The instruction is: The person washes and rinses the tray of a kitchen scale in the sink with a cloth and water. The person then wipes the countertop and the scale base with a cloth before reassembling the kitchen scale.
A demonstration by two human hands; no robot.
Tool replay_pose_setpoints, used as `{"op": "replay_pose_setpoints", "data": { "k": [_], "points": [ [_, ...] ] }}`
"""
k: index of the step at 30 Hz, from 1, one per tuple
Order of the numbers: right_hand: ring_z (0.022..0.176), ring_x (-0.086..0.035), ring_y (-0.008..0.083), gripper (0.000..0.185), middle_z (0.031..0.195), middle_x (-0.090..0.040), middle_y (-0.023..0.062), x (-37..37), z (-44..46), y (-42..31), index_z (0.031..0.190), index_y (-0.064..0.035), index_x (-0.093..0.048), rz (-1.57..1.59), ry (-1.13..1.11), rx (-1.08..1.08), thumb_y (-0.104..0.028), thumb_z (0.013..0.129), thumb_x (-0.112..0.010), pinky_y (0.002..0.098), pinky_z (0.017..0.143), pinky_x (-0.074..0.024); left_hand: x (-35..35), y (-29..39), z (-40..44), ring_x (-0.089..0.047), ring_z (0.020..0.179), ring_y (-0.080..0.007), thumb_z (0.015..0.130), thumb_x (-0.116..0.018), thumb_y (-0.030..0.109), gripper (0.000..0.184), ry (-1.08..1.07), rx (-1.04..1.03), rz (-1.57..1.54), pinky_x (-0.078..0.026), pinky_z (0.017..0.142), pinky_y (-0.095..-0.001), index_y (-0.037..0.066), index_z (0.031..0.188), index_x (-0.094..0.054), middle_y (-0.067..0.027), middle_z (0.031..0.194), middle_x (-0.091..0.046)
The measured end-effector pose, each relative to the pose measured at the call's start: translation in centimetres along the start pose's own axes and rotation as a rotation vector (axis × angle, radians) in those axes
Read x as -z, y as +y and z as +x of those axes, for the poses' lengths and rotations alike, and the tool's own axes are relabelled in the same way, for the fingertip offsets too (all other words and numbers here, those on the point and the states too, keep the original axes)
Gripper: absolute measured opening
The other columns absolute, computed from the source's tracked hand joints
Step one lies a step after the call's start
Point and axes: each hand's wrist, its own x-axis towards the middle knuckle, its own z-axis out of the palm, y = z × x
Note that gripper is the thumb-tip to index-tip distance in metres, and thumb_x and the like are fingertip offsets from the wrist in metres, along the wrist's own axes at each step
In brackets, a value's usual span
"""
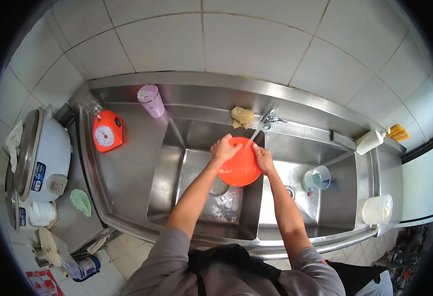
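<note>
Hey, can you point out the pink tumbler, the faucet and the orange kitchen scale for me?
Pink tumbler (153,104): head view, on the side of its body.
Faucet (270,112): head view, on its metal spout.
Orange kitchen scale (104,137): head view, on its round dial.

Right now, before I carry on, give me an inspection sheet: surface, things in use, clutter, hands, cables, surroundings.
Surface: steel counter; left basin looks wet.
Job's things: orange bowl over the left basin, water running from the faucet.
Clutter: pink cup, orange scale, tan sponge or cloth; clear container in the right basin.
Hands: left hand and right hand both grip the bowl.
Cables: nothing seen.
Surroundings: tiled wall behind; large lidded cooker at left, white bottle at right.
</note>
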Motion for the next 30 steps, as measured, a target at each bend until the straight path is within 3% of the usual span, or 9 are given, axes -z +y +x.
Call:
{"op": "replay_pose_setpoints", "data": {
  "k": [8, 11, 14, 17, 20, 24, 27, 28, 30],
  "points": [
    [0.073, -0.054, 0.0109, 0.049, 0.085, -0.06, 0.009, 0.4, -0.3, -0.2, 0.097, 0.0074, -0.058, 0.068, -0.032, -0.054, -0.039, 0.09, -0.043, 0.0249, 0.067, -0.0448, -3.1, -3.7, 2.6, -0.059, 0.085, -0.033, 0.073, -0.06, 0.038, 0.038, -0.004, -0.211, -0.307, -0.042, 0.077, -0.0473, 0.009, 0.096, -0.054, -0.0162, 0.087, -0.062],
    [0.073, -0.053, 0.0108, 0.048, 0.085, -0.06, 0.0086, -1.0, 0.3, 1.0, 0.095, 0.0074, -0.059, 0.182, 0.004, -0.062, -0.038, 0.09, -0.043, 0.0249, 0.067, -0.0448, 0.4, 1.2, 0.1, -0.053, 0.1, -0.0315, 0.078, -0.055, 0.039, 0.041, -0.058, 0.045, 0.032, -0.034, 0.089, -0.0487, 0.008, 0.103, -0.053, -0.0182, 0.101, -0.058],
    [0.071, -0.051, 0.0132, 0.048, 0.076, -0.06, 0.0108, -2.8, 0.1, -0.3, 0.095, 0.0066, -0.059, 0.17, 0.067, 0.006, -0.037, 0.091, -0.04, 0.0279, 0.067, -0.0434, -3.4, 1.2, -0.9, -0.031, 0.123, -0.0313, 0.082, -0.049, 0.038, 0.047, 0.416, -0.201, 0.321, -0.019, 0.101, -0.0476, 0.008, 0.118, -0.045, -0.016, 0.13, -0.037],
    [0.069, -0.047, 0.0102, 0.049, 0.076, -0.057, 0.0047, -2.7, 1.1, -0.2, 0.087, 0.0036, -0.059, 0.093, 0.109, 0.077, -0.04, 0.091, -0.038, 0.0257, 0.063, -0.0419, -8.1, 0.5, -1.6, -0.007, 0.131, -0.0339, 0.086, -0.04, 0.034, 0.053, 0.413, -0.358, 0.263, -0.006, 0.104, -0.0479, 0.008, 0.131, -0.03, -0.0116, 0.142, -0.012],
    [0.069, -0.046, 0.0098, 0.052, 0.073, -0.056, 0.0046, -1.3, 0.8, -2.6, 0.086, 0.0038, -0.059, 0.034, 0.161, 0.016, -0.043, 0.09, -0.037, 0.0265, 0.064, -0.0412, -6.7, -0.1, -4.9, -0.007, 0.132, -0.0297, 0.088, -0.035, 0.034, 0.052, 0.037, -0.503, 0.301, -0.005, 0.105, -0.0462, 0.015, 0.135, -0.024, -0.0096, 0.144, -0.008],
    [0.068, -0.047, 0.0102, 0.049, 0.071, -0.055, 0.0037, -0.6, 1.2, -0.3, 0.09, 0.0043, -0.059, 0.047, 0.244, 0.094, -0.041, 0.089, -0.042, 0.0275, 0.064, -0.0428, -4.0, -4.2, -4.3, -0.011, 0.131, -0.0308, 0.088, -0.039, 0.031, 0.054, 0.106, -0.298, 0.456, -0.009, 0.106, -0.0446, 0.022, 0.137, -0.018, -0.0145, 0.142, -0.01],
    [0.066, -0.048, 0.0094, 0.044, 0.071, -0.056, 0.0037, -1.5, 0.6, -0.4, 0.09, 0.0033, -0.06, 0.08, 0.222, 0.03, -0.038, 0.088, -0.047, 0.0263, 0.061, -0.043, -1.6, -5.4, -3.5, -0.013, 0.13, -0.0344, 0.087, -0.045, 0.022, 0.059, 0.146, -0.205, -0.163, -0.018, 0.104, -0.0423, 0.017, 0.138, -0.014, -0.0213, 0.14, -0.011],
    [0.063, -0.049, 0.0089, 0.041, 0.069, -0.056, 0.0032, -2.0, 0.3, -0.7, 0.089, 0.0028, -0.061, 0.117, 0.201, -0.002, -0.037, 0.087, -0.05, 0.0257, 0.058, -0.0428, -2.8, -6.3, -2.3, -0.03, 0.124, -0.0331, 0.083, -0.053, 0.014, 0.064, 0.283, -0.162, -0.353, -0.03, 0.098, -0.0417, 0.013, 0.136, -0.017, -0.0247, 0.137, -0.019],
    [0.057, -0.048, 0.0079, 0.036, 0.065, -0.055, 0.0017, -3.0, 0.5, -0.1, 0.085, 0.0013, -0.061, 0.132, 0.17, -0.048, -0.034, 0.085, -0.055, 0.0247, 0.052, -0.0408, -3.3, -8.4, -0.2, -0.034, 0.121, -0.029, 0.083, -0.053, 0.012, 0.063, 0.103, 0.076, -0.665, -0.032, 0.096, -0.0385, 0.009, 0.135, -0.017, -0.0219, 0.133, -0.029]
  ]
}}
